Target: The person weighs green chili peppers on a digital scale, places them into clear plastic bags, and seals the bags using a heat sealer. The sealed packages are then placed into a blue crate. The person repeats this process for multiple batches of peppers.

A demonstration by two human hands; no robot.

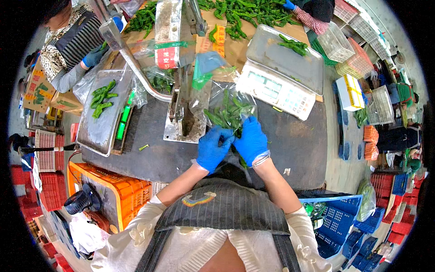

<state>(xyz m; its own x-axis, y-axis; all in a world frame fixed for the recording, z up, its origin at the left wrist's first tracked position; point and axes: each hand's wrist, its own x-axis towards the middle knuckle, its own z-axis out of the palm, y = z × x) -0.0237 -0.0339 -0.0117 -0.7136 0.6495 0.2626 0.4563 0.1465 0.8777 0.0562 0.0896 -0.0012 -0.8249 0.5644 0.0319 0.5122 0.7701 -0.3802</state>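
Observation:
A clear plastic bag of green peppers lies on the dark tabletop before me. My left hand, in a blue glove, grips the near end of the bag. Beside it my right hand, gloved alike, holds the bag's near right side; the two hands almost touch. Some green shows beneath and between them. Just left of the bag stands a metal bag-sealing device with a curved arm. A white digital scale with a metal pan sits beyond my right hand, a few peppers on its pan.
A second scale pan with peppers is at the left. Loose peppers are heaped on cardboard at the far side, where a co-worker's gloved hand reaches. Another co-worker stands far left. An orange crate and a blue crate flank me.

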